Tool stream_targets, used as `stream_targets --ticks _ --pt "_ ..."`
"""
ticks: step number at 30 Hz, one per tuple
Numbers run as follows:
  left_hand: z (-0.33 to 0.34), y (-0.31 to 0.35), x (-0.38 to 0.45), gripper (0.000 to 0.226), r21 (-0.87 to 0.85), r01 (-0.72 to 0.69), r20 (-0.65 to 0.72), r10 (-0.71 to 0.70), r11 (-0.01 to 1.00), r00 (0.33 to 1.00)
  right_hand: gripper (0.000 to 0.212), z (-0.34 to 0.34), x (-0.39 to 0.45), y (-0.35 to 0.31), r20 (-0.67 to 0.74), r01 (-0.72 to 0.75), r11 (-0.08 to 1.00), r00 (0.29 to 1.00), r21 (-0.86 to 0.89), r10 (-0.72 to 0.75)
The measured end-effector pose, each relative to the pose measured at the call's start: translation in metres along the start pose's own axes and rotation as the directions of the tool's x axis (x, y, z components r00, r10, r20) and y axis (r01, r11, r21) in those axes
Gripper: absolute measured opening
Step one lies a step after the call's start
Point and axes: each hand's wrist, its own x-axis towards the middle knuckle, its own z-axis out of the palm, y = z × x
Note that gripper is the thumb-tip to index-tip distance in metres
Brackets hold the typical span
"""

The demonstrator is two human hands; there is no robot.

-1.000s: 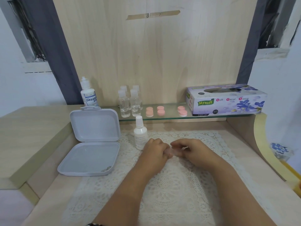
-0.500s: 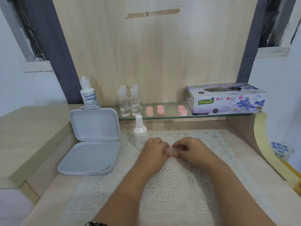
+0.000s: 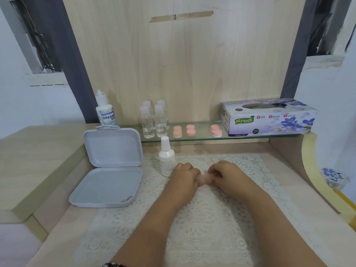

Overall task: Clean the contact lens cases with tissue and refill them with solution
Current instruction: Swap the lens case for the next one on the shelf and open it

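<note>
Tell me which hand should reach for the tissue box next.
Right, probably. The tissue box stands at the right end of the glass shelf, on the side of the right hand. The left hand would have to cross over. Both hands now pinch a small pale case.

You have a single view, from the camera on your head, so no second view overlaps with it. It looks forward and steeply down over the tabletop (image 3: 57, 224), facing the wooden back panel (image 3: 183, 64) square-on. Your forearms enter from the bottom edge and your left hand (image 3: 185, 176) and right hand (image 3: 223, 174) meet near the middle of the frame, close to the lens. The glass shelf (image 3: 202, 136) runs across just above centre, farther off. The wide angle bends the edges: the tissue box (image 3: 269, 118) at right and the open white case (image 3: 107, 170) at left lean outward, and wall shows at both sides.
</note>
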Motion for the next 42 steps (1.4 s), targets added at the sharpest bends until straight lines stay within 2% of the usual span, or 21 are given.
stream_targets --ticks 3,6,11,14,18,22,25,29,33,37,40,42 --pt "0.0006 0.0004 -0.0001 0.027 -0.014 -0.002 -0.004 0.001 1.000 1.000 0.023 -0.0003 0.0006 0.0024 0.046 0.064 0.998 0.997 -0.013 -0.063" --pt "-0.0005 0.0011 -0.0001 0.030 -0.028 -0.001 -0.005 0.001 1.000 1.000 0.027 -0.0020 -0.0019 0.0010 0.086 0.087 0.995 0.992 0.056 -0.091" --pt "-0.0007 0.0001 0.0001 0.029 -0.012 0.004 -0.004 -0.004 1.000 1.000 0.029 0.0004 -0.0040 -0.0015 -0.018 -0.070 0.991 0.997 0.114 0.073" --pt "-0.0010 0.0010 0.0003 0.030 -0.010 0.005 0.001 -0.005 1.000 1.000 0.019 -0.0002 -0.0025 0.0008 -0.021 -0.014 0.995 1.000 0.101 0.016" --pt "-0.0010 0.0009 0.0001 0.032 -0.018 0.011 0.002 -0.011 1.000 1.000 0.037 -0.0017 -0.0061 -0.0001 0.031 -0.034 0.973 0.999 0.226 0.027" --pt "-0.0009 0.0015 -0.0002 0.029 -0.022 0.009 0.004 -0.009 1.000 1.000 0.028 0.0018 -0.0040 0.0026 0.004 -0.048 0.969 0.999 0.241 0.048" --pt "-0.0022 0.0027 -0.0006 0.029 -0.024 0.004 0.003 -0.004 1.000 1.000 0.028 -0.0010 -0.0054 0.0023 0.061 -0.046 0.947 0.998 0.318 0.027" --pt "-0.0021 0.0024 -0.0009 0.030 -0.014 0.004 0.001 -0.004 1.000 1.000 0.041 -0.0014 -0.0059 0.0033 0.074 -0.041 0.969 0.997 0.243 0.024" --pt "-0.0016 0.0015 -0.0006 0.030 -0.018 -0.002 0.000 0.002 1.000 1.000 0.025 0.0019 -0.0032 0.0017 0.010 0.004 0.991 1.000 0.131 -0.005" --pt "-0.0012 0.0000 0.0000 0.029 0.004 -0.006 -0.005 0.006 1.000 1.000 0.036 0.0020 -0.0025 0.0005 -0.045 -0.031 0.997 0.998 0.066 0.034" --pt "0.0002 -0.0001 0.0004 0.029 -0.010 0.006 -0.008 -0.006 1.000 1.000 0.051 0.0003 -0.0031 0.0054 0.003 -0.031 0.992 1.000 0.119 0.031" --pt "0.0007 0.0002 0.0001 0.029 -0.028 0.012 -0.010 -0.012 1.000 1.000 0.041 -0.0011 -0.0036 0.0073 0.019 -0.019 0.988 1.000 0.154 0.016"
